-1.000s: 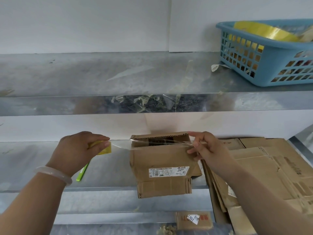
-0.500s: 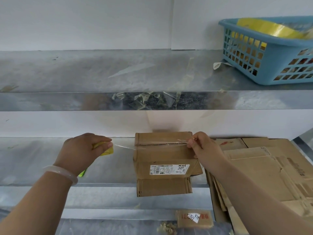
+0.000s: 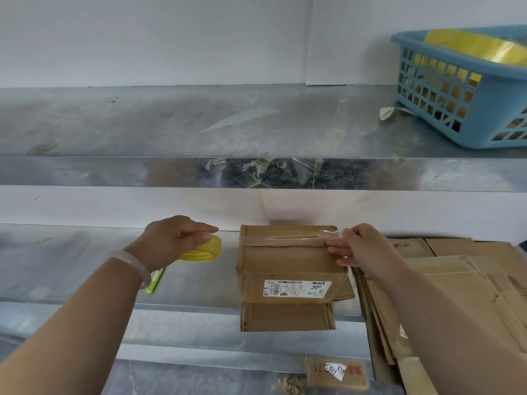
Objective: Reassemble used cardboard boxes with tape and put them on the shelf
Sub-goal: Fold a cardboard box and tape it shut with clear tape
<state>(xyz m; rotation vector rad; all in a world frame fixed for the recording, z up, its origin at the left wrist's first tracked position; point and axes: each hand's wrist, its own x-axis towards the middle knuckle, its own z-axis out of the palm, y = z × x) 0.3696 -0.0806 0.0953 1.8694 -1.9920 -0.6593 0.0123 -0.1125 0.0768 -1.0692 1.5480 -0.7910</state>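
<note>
Curled over the yellow tape roll [image 3: 204,250] on the shelf [image 3: 71,269], the left hand [image 3: 174,240] has a closed grip. The right hand [image 3: 363,249], grip open, presses the tape strip [image 3: 296,238] onto the cardboard box [image 3: 288,266] mid-shelf. It looks light and easily dented, so both side walls seem the best hold. Flattened cartons [image 3: 456,280] lie to the right, with a blue basket [image 3: 467,139] above and a white wall behind.

Shelf [image 3: 57,266] free far left; box [image 3: 285,260] mid; flattened cardboard stack [image 3: 456,280] blocks right.

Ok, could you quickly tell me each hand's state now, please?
Left hand: grips the tape roll.
Right hand: open, pressing the tape strip onto the cardboard box.
</note>
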